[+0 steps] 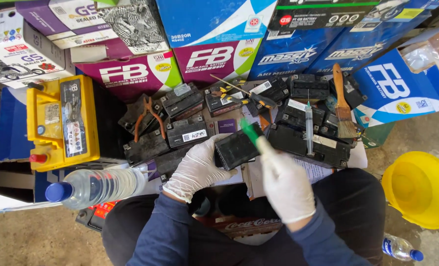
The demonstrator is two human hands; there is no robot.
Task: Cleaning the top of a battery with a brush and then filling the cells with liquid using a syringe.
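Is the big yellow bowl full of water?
No, the yellow bowl on the floor at the right looks empty and dry inside.

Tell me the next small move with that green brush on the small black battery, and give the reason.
Probably sweep the green brush across the small black battery: the left hand already steadies the battery, and the right hand holds the brush with its bristles at the battery's upper edge.

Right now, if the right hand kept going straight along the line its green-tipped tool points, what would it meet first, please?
The right hand aims its green-tipped tool up and leftward; it would probably meet the small black battery in the left hand first, though depth is unclear.
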